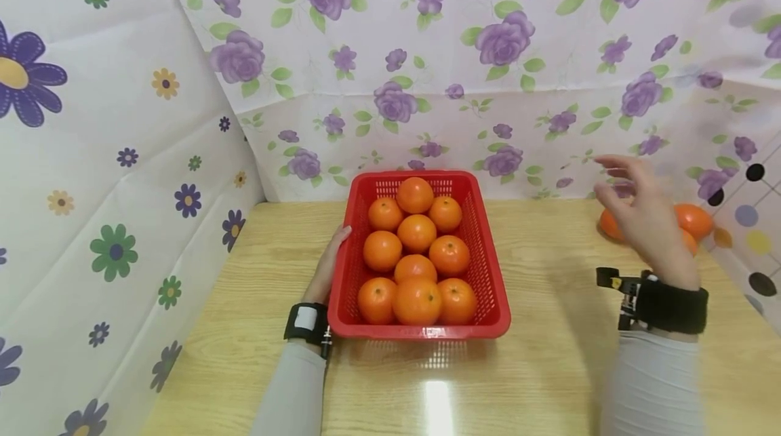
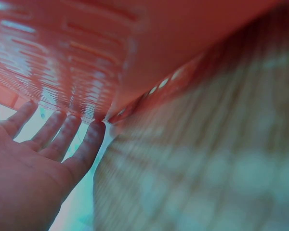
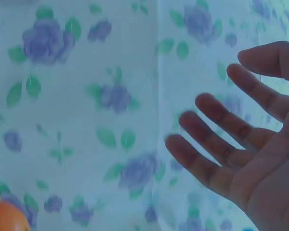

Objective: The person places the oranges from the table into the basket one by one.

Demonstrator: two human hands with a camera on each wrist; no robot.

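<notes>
A red plastic basket [image 1: 502,300] stands on the table with several oranges [image 1: 417,233] heaped in it. My left hand [image 1: 329,263] lies along the basket's left side. In the left wrist view its fingers [image 2: 89,144] are straight, their tips at the slotted red wall. My right hand [image 1: 648,212] is raised at the right, thumb and fingers apart, with nothing between them. Below and behind it are loose oranges [image 1: 694,220], partly hidden by the hand. The right wrist view shows the spread fingers against the flowered cloth and one orange [image 3: 8,217] at the lower left corner.
The table [image 1: 543,368] is light wood. A cloth with purple roses [image 1: 396,102] hangs behind it, and a cloth with daisies [image 1: 116,253] closes off the left side. At the far right is a dotted cloth [image 1: 747,232].
</notes>
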